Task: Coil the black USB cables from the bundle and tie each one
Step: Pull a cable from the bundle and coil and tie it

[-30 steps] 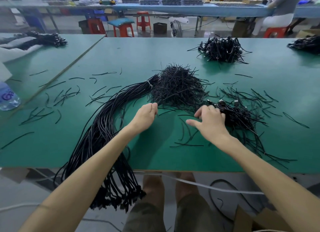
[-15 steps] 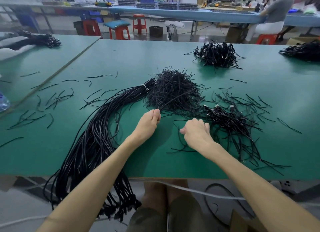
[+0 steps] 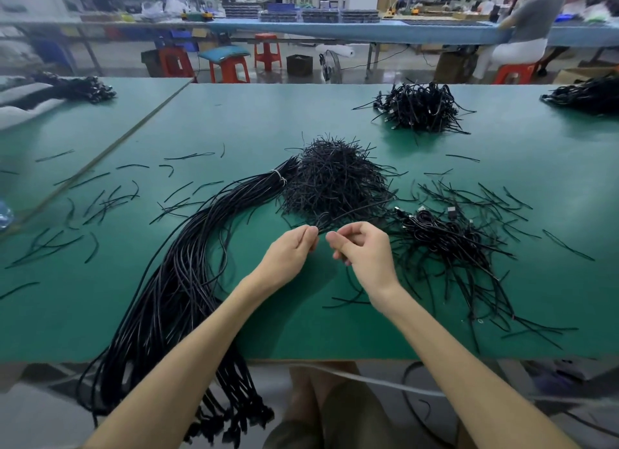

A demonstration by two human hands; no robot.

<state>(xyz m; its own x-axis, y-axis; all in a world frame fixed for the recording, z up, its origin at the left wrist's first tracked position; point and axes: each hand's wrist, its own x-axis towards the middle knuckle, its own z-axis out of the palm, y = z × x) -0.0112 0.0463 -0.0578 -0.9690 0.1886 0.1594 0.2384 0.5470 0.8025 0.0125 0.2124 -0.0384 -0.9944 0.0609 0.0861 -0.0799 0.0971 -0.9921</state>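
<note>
Moved: both hands are up off the table now and close together; the right one is no longer fisted down among the loose strands.
Head view, hands: left hand (image 3: 290, 247) and right hand (image 3: 363, 252) nearly touch, fingers curled, pinching one thin black tie (image 3: 355, 210) that leads back into the tie heap (image 3: 335, 180).
Cables: bundle (image 3: 187, 274) lies left on the table (image 3: 335, 328), untouched, its ends hanging over the near edge.
Risk: tie may snag and drag others out of the heap, or slip from the pinch; the overhanging bundle could slide off.
</note>
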